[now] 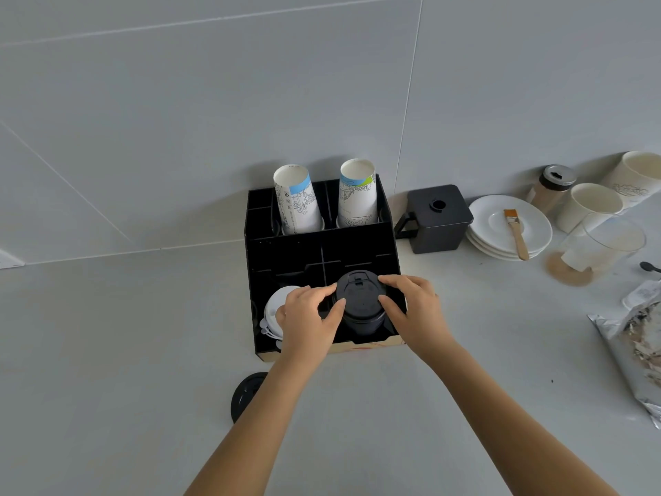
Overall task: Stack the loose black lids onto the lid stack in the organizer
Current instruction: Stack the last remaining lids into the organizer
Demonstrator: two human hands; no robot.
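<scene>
A black organizer [314, 245] stands on the counter against the wall. In its front right compartment rises a stack of black lids [362, 302]. My left hand [310, 316] grips the top black lid from the left, thumb and fingers on its rim. My right hand [415, 309] holds the same lid from the right. One loose black lid [245, 395] lies on the counter in front of the organizer, partly hidden by my left forearm. White lids [273, 309] fill the front left compartment, mostly behind my left hand.
Two printed paper cup stacks [298, 202] [357, 195] stand in the organizer's back slots. To the right are a black square box [434, 218], white plates with a brush [509, 227], a shaker jar [552, 186], cups [586, 205], a glass [601, 248], and a foil bag [636, 345].
</scene>
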